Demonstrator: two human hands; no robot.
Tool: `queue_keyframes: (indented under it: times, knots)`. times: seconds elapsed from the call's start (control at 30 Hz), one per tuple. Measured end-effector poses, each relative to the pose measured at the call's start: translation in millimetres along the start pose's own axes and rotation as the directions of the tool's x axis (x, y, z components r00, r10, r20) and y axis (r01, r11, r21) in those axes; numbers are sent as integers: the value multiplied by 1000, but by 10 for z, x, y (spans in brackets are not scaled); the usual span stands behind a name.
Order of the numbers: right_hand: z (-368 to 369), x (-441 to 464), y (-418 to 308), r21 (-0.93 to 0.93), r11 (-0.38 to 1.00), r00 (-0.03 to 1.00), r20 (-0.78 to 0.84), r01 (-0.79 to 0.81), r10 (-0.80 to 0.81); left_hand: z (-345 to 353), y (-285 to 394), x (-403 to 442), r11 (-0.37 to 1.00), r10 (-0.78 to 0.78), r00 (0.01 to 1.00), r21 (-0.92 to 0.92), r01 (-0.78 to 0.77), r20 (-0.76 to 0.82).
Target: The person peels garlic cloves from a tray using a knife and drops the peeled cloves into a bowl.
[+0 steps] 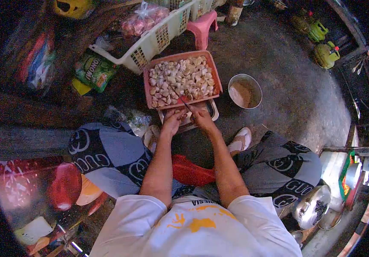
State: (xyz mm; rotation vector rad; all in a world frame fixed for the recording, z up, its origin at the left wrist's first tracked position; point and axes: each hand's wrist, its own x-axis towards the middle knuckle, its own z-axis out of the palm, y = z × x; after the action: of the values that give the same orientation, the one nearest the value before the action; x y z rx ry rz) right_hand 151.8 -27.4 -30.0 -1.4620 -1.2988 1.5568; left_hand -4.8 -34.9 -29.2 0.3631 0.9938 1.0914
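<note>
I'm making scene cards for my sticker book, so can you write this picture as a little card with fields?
Main food: whitish garlic cloves
Container: pinkish-red tray
Left hand: at the tray's near edge; too small to tell what it holds
Right hand: holding a thin tool, seemingly a knife
Right of the tray: round bowl with something brownish inside
Beyond the tray: pink stool and pale crate
Feet: sandals on a dark floor

Gas canisters [326, 55], pots and a basin of garlic cloves [182, 81] are crowding a dim floor [287, 73] — a rustic kitchen.
</note>
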Motion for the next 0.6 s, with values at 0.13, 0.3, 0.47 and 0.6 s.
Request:
queue_keyframes:
  times: [0.13,0.3,0.47,0.6]
  knots:
    - [55,35,162,71,996,998,15,52,-53,-229,-156,179,1000,7,1000,-6,-7,-19]
    - [49,-66,-52,52,996,996,43,78,-80,-220,-152,182,994,106,992,22,-105,-73]
    - [37,-104,-184,15,1000,999,43,-3,3,-156,-33,169,986,128,987,117,-117,-99]
    - [20,-105,-212,-52,999,999,46,6,-4,-126,6,177,977,161,983,159,-146,-90]
